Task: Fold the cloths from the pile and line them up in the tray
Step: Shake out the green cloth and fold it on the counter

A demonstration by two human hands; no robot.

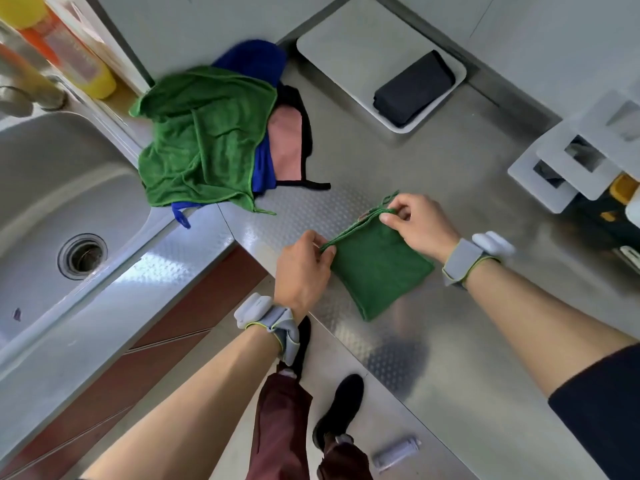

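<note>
Showing only slivers of blue, pink and black in the pile [285, 143] far left, under a rumpled green cloth [204, 133]. Losing the sink [52, 174] past the left edge. Finding one folded dark cloth [414, 88] at the right end of the far tray [346, 46]. Pinching the far edge of the folded green cloth [377, 268], lying near on the surface [467, 174]: left hand [301, 271] fingers [325, 252] on its left corner, right hand [420, 226] fingers [389, 220] on its right.
</note>
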